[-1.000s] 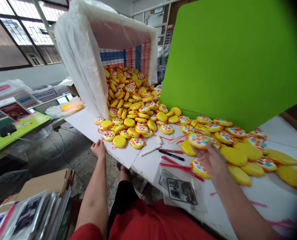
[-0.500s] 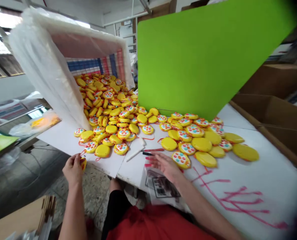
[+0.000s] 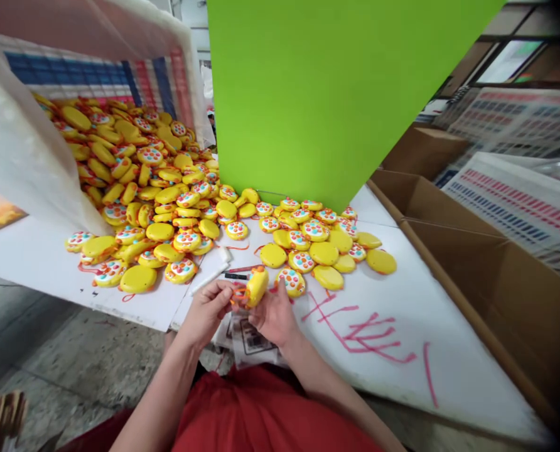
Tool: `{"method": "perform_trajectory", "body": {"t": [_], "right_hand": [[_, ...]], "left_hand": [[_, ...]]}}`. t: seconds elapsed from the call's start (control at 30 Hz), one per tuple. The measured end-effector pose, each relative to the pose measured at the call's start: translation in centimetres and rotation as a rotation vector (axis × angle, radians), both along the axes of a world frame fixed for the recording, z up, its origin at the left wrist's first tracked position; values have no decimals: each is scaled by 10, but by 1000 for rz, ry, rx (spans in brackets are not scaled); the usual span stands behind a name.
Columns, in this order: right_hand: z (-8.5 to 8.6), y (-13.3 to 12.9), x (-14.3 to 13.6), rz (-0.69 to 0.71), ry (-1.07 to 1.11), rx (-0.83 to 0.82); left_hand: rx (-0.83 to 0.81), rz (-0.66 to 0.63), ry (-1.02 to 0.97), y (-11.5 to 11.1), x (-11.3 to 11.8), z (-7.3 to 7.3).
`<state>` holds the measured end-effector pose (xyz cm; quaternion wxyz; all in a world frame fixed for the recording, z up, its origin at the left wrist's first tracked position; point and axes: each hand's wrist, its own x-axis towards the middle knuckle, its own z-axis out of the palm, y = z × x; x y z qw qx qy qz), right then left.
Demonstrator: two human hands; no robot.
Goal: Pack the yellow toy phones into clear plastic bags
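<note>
A yellow oval toy (image 3: 257,287) with an orange cord is held up between my two hands, over the table's front edge. My left hand (image 3: 208,312) is closed, its thumb and fingers pinching the cord side of the toy. From the other side, my right hand (image 3: 276,319) supports the toy with its fingers curled under it and its thumb raised. Just behind the hands lie a black-and-white marker (image 3: 235,276) and a white stick-like piece (image 3: 209,280). A dotted-face toy (image 3: 291,282) lies beside my right thumb.
Many similar toys spill from a plastic-lined checked bag (image 3: 80,69) on the left. A green board (image 3: 336,100) stands behind the toys on the right. Open cardboard boxes (image 3: 478,276) adjoin the white table (image 3: 393,389), which bears pink marks. Clear printed bags (image 3: 252,342) lie by my lap.
My left hand has brought a toy from the table's left front edge to my right hand, and both now hold it. The view has turned right.
</note>
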<state>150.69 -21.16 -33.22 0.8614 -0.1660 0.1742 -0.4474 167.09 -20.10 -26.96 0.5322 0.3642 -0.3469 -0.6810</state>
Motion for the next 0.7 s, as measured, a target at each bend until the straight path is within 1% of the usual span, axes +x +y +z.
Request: {"method": "perform_trajectory", "body": {"t": [0.03, 0.07, 0.17, 0.2, 0.23, 0.27, 0.33, 0.4, 0.43, 0.47, 0.5, 0.53, 0.57, 0.63, 0.7], "right_hand": [[-3, -1, -6, -37, 26, 1], [-5, -1, -10, -83, 58, -4], [-12, -5, -17, -284, 190, -65], [-12, -7, -17, -360, 241, -106], [-11, -7, -18, -426, 295, -162], [-8, -8, -18, -470, 359, -237], [1, -7, -19, -473, 520, -446], [12, -4, -19, -385, 699, -708], [17, -2, -19, -318, 772, -825], [21, -1, -18, -256, 825, -908], [23, 1, -17, -213, 857, -942], [23, 1, -16, -195, 865, -923], [22, 2, -15, -197, 853, -858], [13, 1, -13, -223, 775, -652], [1, 0, -12, -195, 678, -467]], "left_hand": [[0, -26, -26, 0, -1, -3], [5, -27, -50, -1, 0, -7], [33, 78, -122, 0, 7, -16], [50, 100, -161, 1, 9, -19], [76, 93, -202, 3, 11, -21], [111, 54, -232, 6, 12, -23], [206, -76, -213, 12, 9, -26], [269, -173, -81, 16, 3, -29], [276, -183, -13, 17, -1, -30], [271, -166, 38, 16, -4, -31], [258, -128, 64, 16, -7, -32], [245, -77, 71, 14, -9, -33], [236, -23, 67, 12, -10, -33], [220, 59, 64, 9, -12, -32], [198, 87, 65, 8, -13, -32]]}}
